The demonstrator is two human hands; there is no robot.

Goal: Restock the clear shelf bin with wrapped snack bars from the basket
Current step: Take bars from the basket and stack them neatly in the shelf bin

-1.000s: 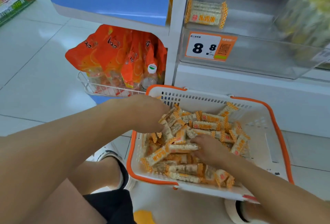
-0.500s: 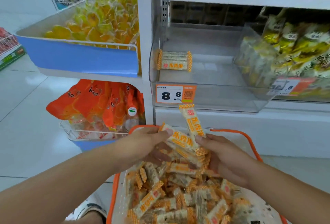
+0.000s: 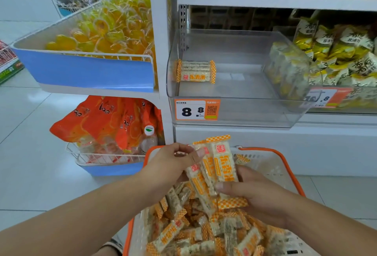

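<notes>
Restocking is at an early stage: the clear plastic shelf bin [image 3: 234, 92] holds one bar at its left wall, while left hand [image 3: 171, 166] and right hand [image 3: 259, 194] jointly grip several orange-and-white wrapped snack bars [image 3: 216, 166] above the well-filled orange-rimmed white basket [image 3: 285, 166].

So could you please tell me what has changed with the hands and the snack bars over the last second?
Both hands came up out of the basket with a bunch of snack bars: the left hand pinches their upper part, the right hand holds them from below, and the bars now stand more upright. The clear bin still holds only one small stack.
</notes>
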